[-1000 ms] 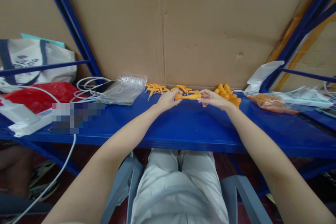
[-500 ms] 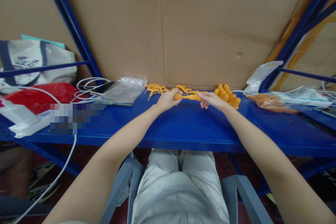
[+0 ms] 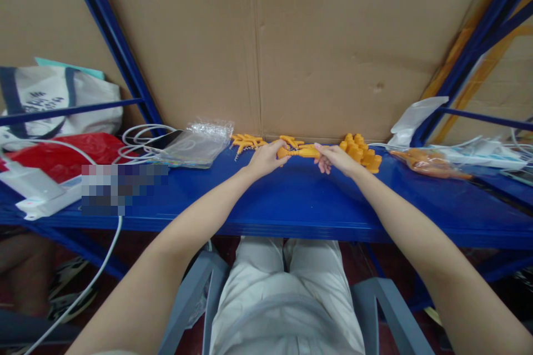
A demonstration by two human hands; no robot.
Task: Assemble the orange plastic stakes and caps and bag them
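My left hand (image 3: 266,158) pinches a small orange plastic piece (image 3: 283,153) above the blue table. My right hand (image 3: 334,160) is closed on the right end of a longer orange plastic piece (image 3: 307,151), its lower fingers curled. The two pieces lie almost end to end, and I cannot tell whether they are joined. Just behind them is a loose orange piece (image 3: 291,141) with dark-and-white bits near it. Left of my left hand lies a pile of branching orange pieces (image 3: 246,142). Beside my right hand stands a cluster of orange cup-like pieces (image 3: 360,153).
A blue table (image 3: 300,199) stands against a cardboard panel (image 3: 258,50). Clear plastic bags (image 3: 200,144), white cables (image 3: 141,136), a power strip (image 3: 50,199) and a red bag (image 3: 75,150) lie left. An orange item in clear plastic (image 3: 428,162) lies right.
The longer orange piece in my right hand has turned slightly, showing a broader face. Both hands have barely moved and keep their holds.
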